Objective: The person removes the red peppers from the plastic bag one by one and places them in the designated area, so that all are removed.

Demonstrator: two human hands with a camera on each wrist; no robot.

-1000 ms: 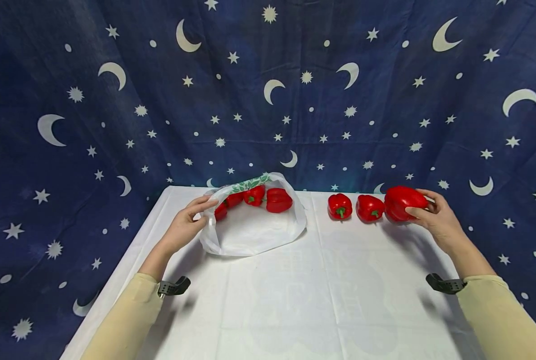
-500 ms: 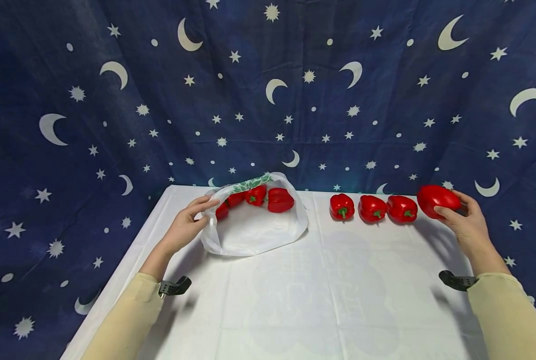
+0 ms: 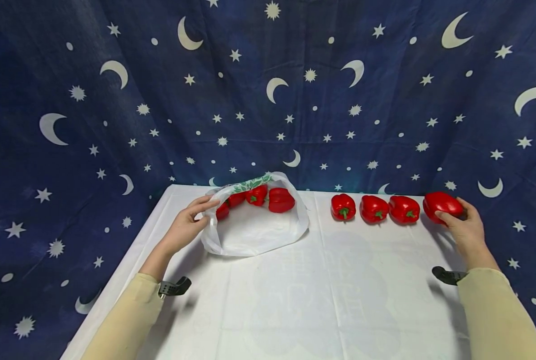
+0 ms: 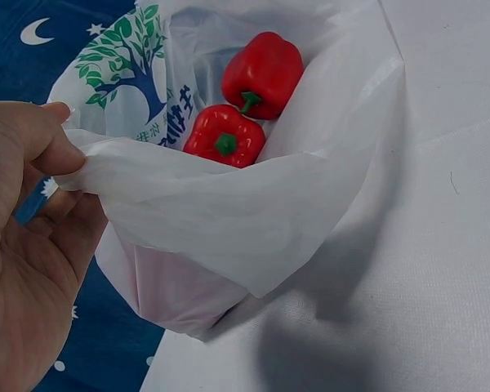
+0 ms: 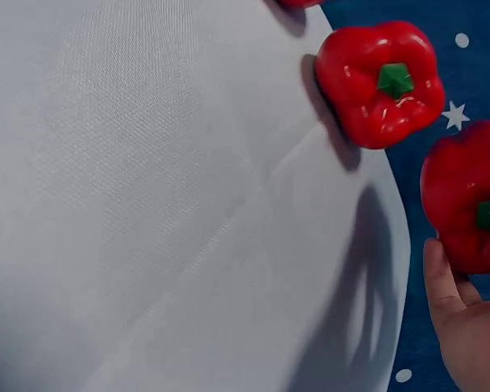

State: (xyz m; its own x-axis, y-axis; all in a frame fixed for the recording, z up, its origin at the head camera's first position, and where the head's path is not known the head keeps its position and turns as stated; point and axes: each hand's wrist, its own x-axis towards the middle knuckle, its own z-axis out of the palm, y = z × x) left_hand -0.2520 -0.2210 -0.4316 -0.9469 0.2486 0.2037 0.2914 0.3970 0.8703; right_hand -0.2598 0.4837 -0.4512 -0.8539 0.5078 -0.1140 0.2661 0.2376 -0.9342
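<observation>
My left hand (image 3: 183,231) pinches the left rim of a white plastic bag (image 3: 250,248), whose mouth stands open. In the left wrist view, a green tree print shows on the bag (image 4: 220,208), and thumb and fingers pinch its edge. Several red bell peppers lie inside, among them one with a green stem (image 4: 265,73). At the far right, my right hand (image 3: 468,231) holds a red bell pepper (image 3: 440,205) by its right side. This pepper (image 5: 457,196) appears against the blue cloth in the right wrist view; whether it touches the table cannot be told.
Left of the held pepper, three red bell peppers stand in a row along the far edge: one (image 3: 343,207), a middle one (image 3: 373,208) and a right one (image 3: 404,209). Behind the white-covered table (image 3: 295,300) hangs a blue star-and-moon curtain (image 3: 250,100).
My right hand has carried its pepper right, past the end of the row, then lowered it. The third row pepper, previously hidden behind it, now shows. My left hand keeps its place on the bag.
</observation>
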